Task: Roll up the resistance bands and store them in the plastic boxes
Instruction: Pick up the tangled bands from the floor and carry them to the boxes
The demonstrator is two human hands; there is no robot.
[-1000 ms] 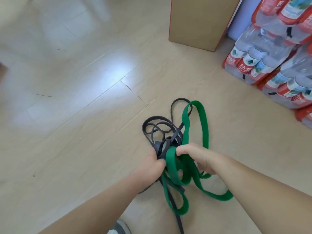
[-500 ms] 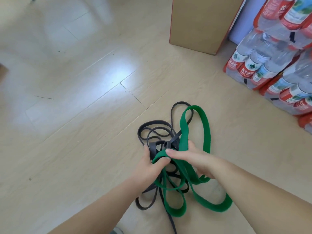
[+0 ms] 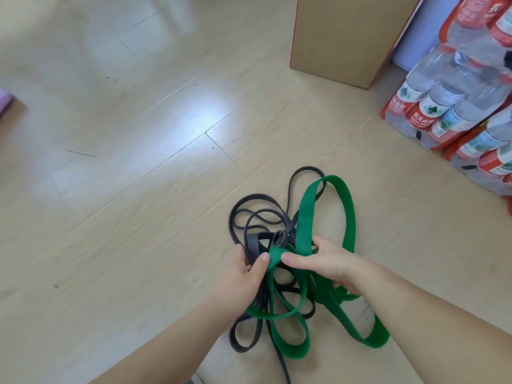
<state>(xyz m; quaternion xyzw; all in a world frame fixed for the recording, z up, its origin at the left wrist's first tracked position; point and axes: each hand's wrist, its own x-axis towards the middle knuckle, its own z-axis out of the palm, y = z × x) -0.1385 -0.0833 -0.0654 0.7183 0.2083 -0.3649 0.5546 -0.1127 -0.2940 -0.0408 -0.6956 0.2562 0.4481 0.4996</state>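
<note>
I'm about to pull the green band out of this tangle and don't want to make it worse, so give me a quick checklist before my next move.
1. Grip on the green band: ok. The left hand and right hand both hold it near a fold.
2. Green band free of the black bands: not ok. Their loops cross and overlap.
3. Left hand holding green only: not ok. Black strands run under its fingers too.
4. Any band rolled up: not ok. All lie in loose loops on the floor.
5. Plastic boxes at hand: cannot tell. None is in view.
</note>
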